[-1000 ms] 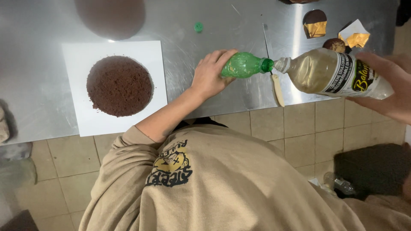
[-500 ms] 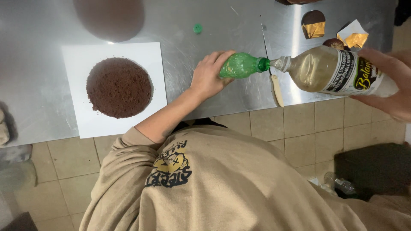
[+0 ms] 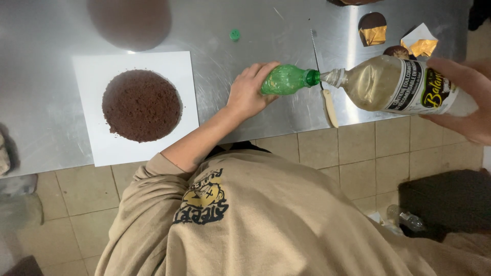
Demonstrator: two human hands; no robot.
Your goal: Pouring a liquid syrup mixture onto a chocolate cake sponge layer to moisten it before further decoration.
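The right hand (image 3: 468, 99) wraps a large clear bottle (image 3: 404, 84) of pale liquid, tipped so its mouth meets the small green bottle (image 3: 289, 79) clasped by the left hand (image 3: 250, 92). A green cap (image 3: 235, 35) lies beyond.

We see a clear bottle (image 3: 404, 84) of pale liquid, its white-and-black label (image 3: 422, 88) wrapped around it, mouth-to-mouth with a small green bottle (image 3: 289, 79).

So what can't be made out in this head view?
- Right hand: partly cut off by the right edge.
- Green bottle: base hidden in the left hand; fill level unreadable.
- Flow from the big bottle: too fine to see.
- Knife: middle hidden behind the bottle necks.
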